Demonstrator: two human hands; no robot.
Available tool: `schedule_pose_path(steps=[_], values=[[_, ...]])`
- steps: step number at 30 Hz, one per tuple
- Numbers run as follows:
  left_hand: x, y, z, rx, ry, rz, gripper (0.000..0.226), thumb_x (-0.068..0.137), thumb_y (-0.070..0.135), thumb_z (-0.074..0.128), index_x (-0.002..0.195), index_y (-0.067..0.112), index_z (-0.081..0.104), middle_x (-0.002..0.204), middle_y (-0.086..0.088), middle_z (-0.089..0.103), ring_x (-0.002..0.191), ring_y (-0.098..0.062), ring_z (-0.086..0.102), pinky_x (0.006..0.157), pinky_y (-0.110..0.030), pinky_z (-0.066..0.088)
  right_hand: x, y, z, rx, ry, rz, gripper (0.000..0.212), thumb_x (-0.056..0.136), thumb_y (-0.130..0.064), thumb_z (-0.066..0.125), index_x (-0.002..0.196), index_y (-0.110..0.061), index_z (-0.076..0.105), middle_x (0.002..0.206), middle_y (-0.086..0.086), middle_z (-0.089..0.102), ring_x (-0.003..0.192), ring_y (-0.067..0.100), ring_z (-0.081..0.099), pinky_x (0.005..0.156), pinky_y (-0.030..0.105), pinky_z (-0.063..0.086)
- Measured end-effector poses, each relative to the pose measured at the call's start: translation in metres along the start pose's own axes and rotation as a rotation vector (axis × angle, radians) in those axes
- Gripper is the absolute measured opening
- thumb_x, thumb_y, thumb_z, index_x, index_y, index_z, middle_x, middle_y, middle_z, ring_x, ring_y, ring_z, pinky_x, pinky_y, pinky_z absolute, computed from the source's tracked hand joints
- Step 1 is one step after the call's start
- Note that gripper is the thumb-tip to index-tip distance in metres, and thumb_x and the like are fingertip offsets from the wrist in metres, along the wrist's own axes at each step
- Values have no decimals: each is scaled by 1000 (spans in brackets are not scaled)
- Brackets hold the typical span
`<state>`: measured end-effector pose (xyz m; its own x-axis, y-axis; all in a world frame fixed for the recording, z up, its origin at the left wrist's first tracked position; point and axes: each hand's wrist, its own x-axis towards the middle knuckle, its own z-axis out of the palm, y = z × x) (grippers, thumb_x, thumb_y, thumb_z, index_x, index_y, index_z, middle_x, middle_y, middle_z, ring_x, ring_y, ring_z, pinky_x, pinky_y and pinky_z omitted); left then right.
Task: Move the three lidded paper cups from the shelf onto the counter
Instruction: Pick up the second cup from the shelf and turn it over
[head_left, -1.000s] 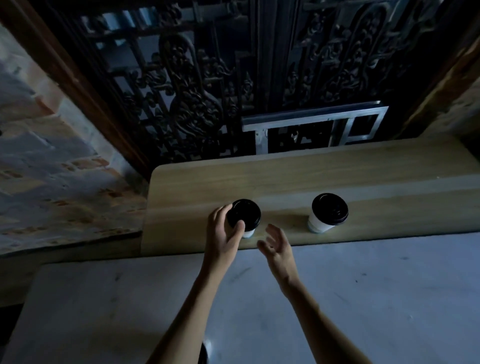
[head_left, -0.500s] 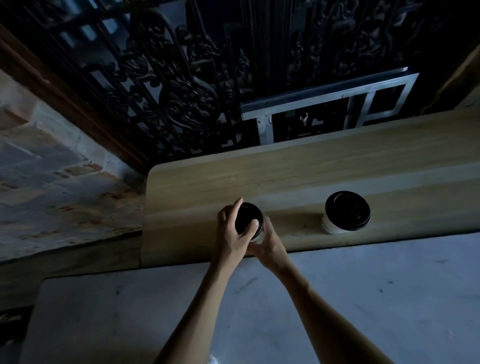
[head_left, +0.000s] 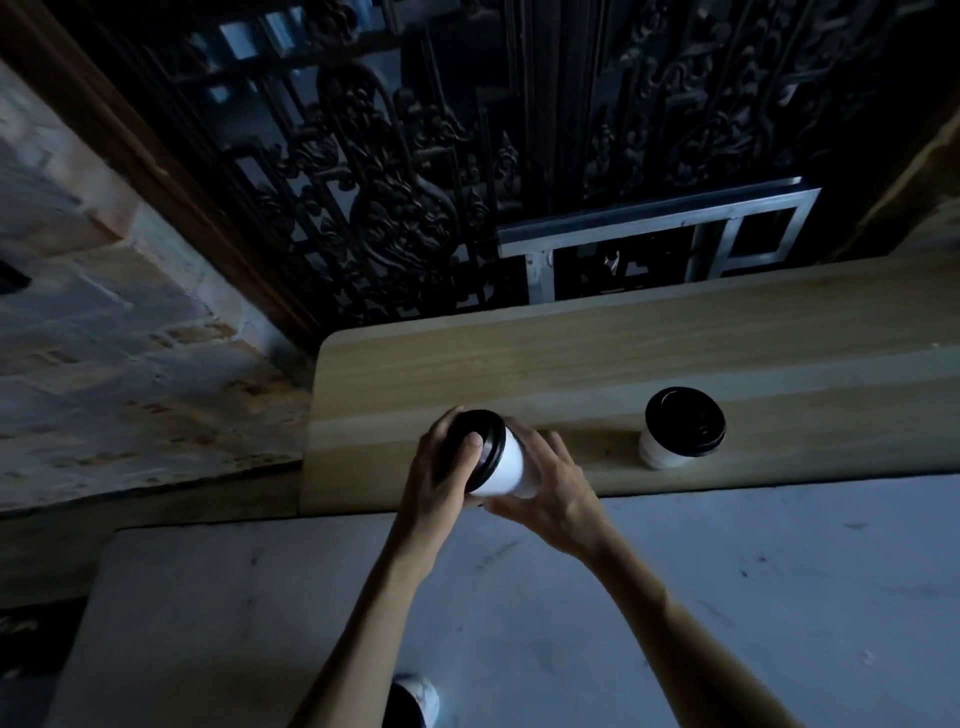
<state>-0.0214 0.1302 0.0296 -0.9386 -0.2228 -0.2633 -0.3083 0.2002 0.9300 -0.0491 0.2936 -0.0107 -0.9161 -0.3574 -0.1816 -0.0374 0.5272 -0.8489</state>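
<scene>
A white paper cup with a black lid (head_left: 506, 462) is held tilted, lid toward the left, just above the front edge of the wooden shelf (head_left: 597, 364). My left hand (head_left: 441, 478) grips its lid end and my right hand (head_left: 550, 488) wraps its white body from the right and below. A second lidded cup (head_left: 680, 428) stands upright on the shelf to the right. Part of a third cup (head_left: 413, 701) shows at the bottom edge, between my forearms, on the pale counter (head_left: 727, 597).
A dark ornate iron grille (head_left: 389, 182) and a metal frame (head_left: 649, 234) rise behind the shelf. A brick wall (head_left: 104, 338) runs along the left. The counter's left edge (head_left: 104, 571) drops to a dark floor.
My right hand has closed on the cup alongside the left. Together they have lifted the cup off the shelf and tipped it. The view has shifted slightly.
</scene>
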Motion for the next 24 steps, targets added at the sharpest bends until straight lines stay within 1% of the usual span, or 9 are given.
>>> schedule_pose_path(steps=[3,5,8,11,14,16,18,22,24], values=[[-30,15,-15,56,36,67,60,82,67,48,124,28,63,123,6,68,116,3,60,106,-36,48,-30,-29,-21,-170,-94,-46,99,64,-72,67,147,-65,13,126,-10,52,112,21,62,91,46,57],[-51,22,-23,94,22,103,63,80,70,43,121,26,64,119,8,69,114,-1,61,97,-29,47,-49,-46,-29,-282,-124,-71,103,66,-78,65,152,-61,11,126,-11,51,109,22,64,85,40,57],[-83,32,-31,101,-31,127,59,81,71,43,124,34,59,122,21,65,114,8,58,92,-21,42,-84,-74,-37,-365,-91,-149,103,70,-80,64,159,-49,22,125,-9,55,106,23,66,77,34,51],[-110,48,-35,85,-67,186,46,88,62,41,129,48,54,135,34,56,127,15,49,100,-6,36,-115,-100,-43,-417,-69,-196,101,71,-85,55,159,-45,24,124,-10,59,102,24,68,75,35,50],[-136,58,-38,10,-46,233,52,88,57,40,127,31,64,134,18,65,127,6,56,99,-7,38,-143,-118,-44,-453,-57,-225,101,74,-87,49,160,-42,22,125,-8,62,98,28,69,76,40,54],[-151,63,-38,-39,-44,265,58,88,56,40,127,21,66,131,10,68,125,3,58,98,-7,40,-158,-126,-45,-444,-28,-228,100,74,-86,51,159,-39,29,123,-8,65,95,28,70,76,40,54],[-166,66,-36,-59,-44,278,57,90,56,40,128,22,65,130,13,69,126,3,57,99,-7,39,-169,-133,-48,-432,-12,-229,98,73,-85,54,158,-38,36,121,-9,67,94,25,71,76,40,55],[-188,67,-32,-93,-47,253,55,89,58,37,131,31,61,134,32,60,129,14,50,98,0,33,-184,-140,-53,-400,-25,-215,98,68,-83,55,154,-38,43,126,-9,71,102,21,71,82,41,56],[-193,68,-29,-101,-33,262,53,90,57,38,130,30,62,133,31,61,128,13,52,98,-1,33,-190,-143,-55,-392,-27,-200,99,66,-83,53,154,-39,43,130,-10,70,107,22,70,86,41,55]])
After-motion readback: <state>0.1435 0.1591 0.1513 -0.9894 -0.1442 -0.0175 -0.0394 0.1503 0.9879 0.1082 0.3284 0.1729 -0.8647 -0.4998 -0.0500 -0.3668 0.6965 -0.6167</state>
